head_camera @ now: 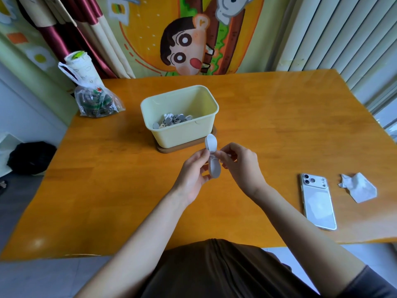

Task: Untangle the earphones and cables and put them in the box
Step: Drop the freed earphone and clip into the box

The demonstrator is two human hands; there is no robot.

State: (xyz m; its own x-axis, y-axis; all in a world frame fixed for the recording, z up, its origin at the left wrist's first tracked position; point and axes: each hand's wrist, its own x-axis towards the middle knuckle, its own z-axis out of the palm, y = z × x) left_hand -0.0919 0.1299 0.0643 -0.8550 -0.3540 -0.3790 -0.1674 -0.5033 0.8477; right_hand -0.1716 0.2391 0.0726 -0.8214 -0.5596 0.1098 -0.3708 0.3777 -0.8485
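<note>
Box (pixel 182 136), pale yellow plastic, open top, stands mid-table on the orange wooden table (pixel 279 125), the biggest thing in view; under the box a brown base (pixel 171 149) shows along the near edge; on the floor left of the table lies a black bag (pixel 32 158); at the table's far left corner sits a clear plastic bag (pixel 96 102) of dark items, contents too blurred to tell; just behind it a white cup (pixel 78 65) with a green lid, in a thin white bag; near the right edge a white phone (pixel 318 201) lies camera side up; just right of it, not touching, a crumpled tissue (pixel 358 187); both hands are raised over the table, just in front of the box; left hand (pixel 193 175) has fingers curled round the left side of a grey-white earphone piece (pixel 214 169); right hand (pixel 238 164) pinches the same piece at its middle; the piece stands upright between the hands, upper end overlapping the box's near wall in view; exact form too blurred to tell; in the box bottom lies a heap of small grey and white pieces (pixel 174 120), piled toward the near left corner.
</note>
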